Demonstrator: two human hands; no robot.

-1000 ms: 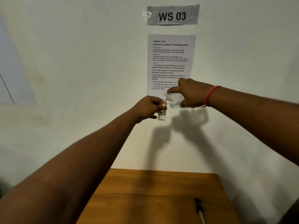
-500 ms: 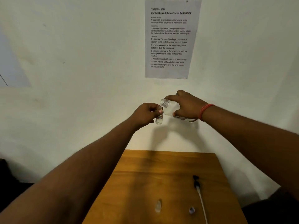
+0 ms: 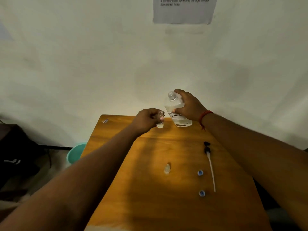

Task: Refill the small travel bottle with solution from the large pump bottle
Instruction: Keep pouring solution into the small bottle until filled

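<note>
Clear plastic bottles, one in each hand, over the wooden table point(image 3: 150, 189).
The left hand point(image 3: 147, 120) fingers clamp the small travel bottle point(image 3: 160, 121); the right hand point(image 3: 189, 105) fingers wrap the uncapped large bottle point(image 3: 175, 107).

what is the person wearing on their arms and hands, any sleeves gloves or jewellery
Both forearms are bare as far as the view shows, with no sleeves, and neither hand is gloved. The right hand has a thin red-orange thread band round its wrist, a loose end dangling. The left hand and its wrist show nothing worn.
</note>
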